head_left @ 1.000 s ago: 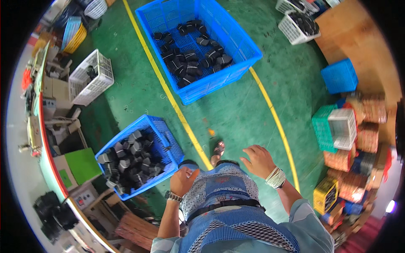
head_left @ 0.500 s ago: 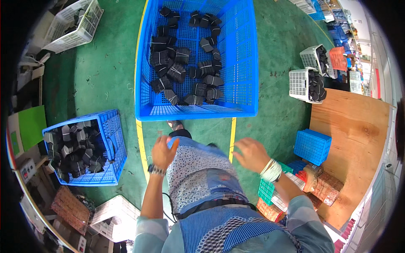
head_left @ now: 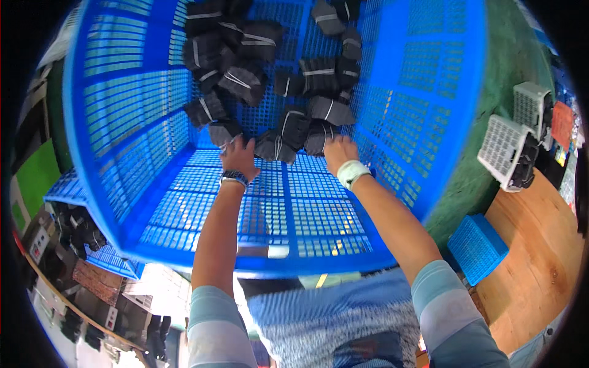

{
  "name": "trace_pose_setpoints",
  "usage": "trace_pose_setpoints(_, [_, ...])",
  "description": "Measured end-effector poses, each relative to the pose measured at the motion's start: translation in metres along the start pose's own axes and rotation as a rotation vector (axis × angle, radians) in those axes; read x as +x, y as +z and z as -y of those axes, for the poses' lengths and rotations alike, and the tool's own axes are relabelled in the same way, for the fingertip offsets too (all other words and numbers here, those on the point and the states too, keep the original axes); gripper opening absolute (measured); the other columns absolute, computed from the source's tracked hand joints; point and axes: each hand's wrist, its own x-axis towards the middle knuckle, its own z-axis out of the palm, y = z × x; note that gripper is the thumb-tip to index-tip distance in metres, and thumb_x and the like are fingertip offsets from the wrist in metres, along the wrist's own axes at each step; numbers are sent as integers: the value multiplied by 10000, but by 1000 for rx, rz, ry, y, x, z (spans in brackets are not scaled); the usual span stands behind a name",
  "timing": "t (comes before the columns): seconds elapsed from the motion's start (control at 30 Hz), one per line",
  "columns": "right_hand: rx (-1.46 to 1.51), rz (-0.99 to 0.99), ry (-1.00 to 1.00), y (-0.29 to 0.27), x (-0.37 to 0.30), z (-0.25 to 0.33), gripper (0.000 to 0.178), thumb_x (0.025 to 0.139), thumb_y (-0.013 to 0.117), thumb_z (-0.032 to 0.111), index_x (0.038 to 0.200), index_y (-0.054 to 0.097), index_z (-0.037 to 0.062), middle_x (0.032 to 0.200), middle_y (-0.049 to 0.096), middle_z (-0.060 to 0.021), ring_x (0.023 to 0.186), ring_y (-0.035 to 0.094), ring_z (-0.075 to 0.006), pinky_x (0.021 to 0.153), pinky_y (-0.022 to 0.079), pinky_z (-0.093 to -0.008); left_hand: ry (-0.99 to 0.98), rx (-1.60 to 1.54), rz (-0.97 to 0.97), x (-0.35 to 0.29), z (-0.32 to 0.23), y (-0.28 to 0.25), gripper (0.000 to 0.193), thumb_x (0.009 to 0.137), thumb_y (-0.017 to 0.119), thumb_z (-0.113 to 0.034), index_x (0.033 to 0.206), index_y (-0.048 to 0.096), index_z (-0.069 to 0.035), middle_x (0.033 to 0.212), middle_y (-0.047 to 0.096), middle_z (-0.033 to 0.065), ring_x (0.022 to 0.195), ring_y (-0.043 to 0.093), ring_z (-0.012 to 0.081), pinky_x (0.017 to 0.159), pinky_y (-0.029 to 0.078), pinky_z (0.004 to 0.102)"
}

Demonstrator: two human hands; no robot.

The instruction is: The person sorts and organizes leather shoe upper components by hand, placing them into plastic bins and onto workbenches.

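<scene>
Both arms reach down into a big blue plastic crate (head_left: 288,264). Inside it lie several black bundles, seemingly of fabric or foam pieces, each tied with a pale band. My left hand (head_left: 240,161), with a watch at the wrist, has its fingers apart against the near edge of a black bundle (head_left: 224,131). To its right, my right hand (head_left: 341,153) curls its fingers onto another banded bundle (head_left: 319,135); white bands circle that wrist. Between the hands sit a small bundle (head_left: 274,147) and an upright one (head_left: 294,127). Fingertips are partly hidden.
A smaller blue crate (head_left: 113,260) of black bundles stands at the left. On the right are white baskets (head_left: 504,147) with black pieces, an orange basket (head_left: 561,124), a wooden board (head_left: 527,257) and a blue basket (head_left: 477,247). The floor (head_left: 466,202) is green.
I have bent over the large blue crate, which now fills much more of the view. Both hands have gone from above my lap down to the bundles at its near end.
</scene>
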Motion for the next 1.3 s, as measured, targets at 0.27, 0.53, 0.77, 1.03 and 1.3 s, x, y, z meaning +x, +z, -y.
trace_pose_setpoints(0.27, [-82, -211, -30, 131, 65, 12, 457, 808, 479, 220, 1210, 431, 7, 1213, 454, -228, 1190, 378, -336, 1002, 218, -532, 379, 371, -180, 93, -31, 123, 614, 641, 684, -206, 1171, 452, 1, 1170, 490, 176, 1172, 405, 337, 940, 328, 535])
trace_pose_setpoints(0.53, [1457, -389, 500, 101, 28, 5, 474, 682, 674, 134, 1101, 492, 8, 1033, 577, -113, 913, 566, -218, 821, 443, -316, -28, -1034, 68, 65, 45, 40, 495, 582, 672, -136, 1041, 540, -5, 917, 625, 148, 849, 599, 290, 778, 469, 356])
trace_pose_setpoints(0.77, [1977, -74, 336, 32, 59, 13, 459, 690, 671, 174, 1093, 522, 13, 1007, 590, -91, 932, 547, -172, 861, 411, -295, -456, -1517, 310, 58, 108, 56, 495, 681, 643, -114, 1149, 514, -14, 1027, 602, 98, 976, 557, 202, 879, 409, 319])
trace_pose_setpoints(1.03, [2316, 605, 312, 47, 179, 40, 596, 760, 509, 562, 1141, 565, 106, 1015, 619, -154, 920, 605, -305, 813, 459, -529, -558, -2031, 126, 105, 109, 67, 581, 833, 496, -508, 1195, 503, -53, 1115, 590, 117, 985, 589, 254, 882, 430, 413])
trace_pose_setpoints(1.3, [2430, 727, 342, 42, 182, 76, 845, 697, 414, 740, 1273, 458, 123, 1264, 457, -193, 1121, 373, -530, 903, 148, -727, -610, -2158, 346, 116, 119, 40, 821, 758, 382, -712, 1295, 410, -92, 1240, 501, 149, 1091, 508, 373, 859, 289, 696])
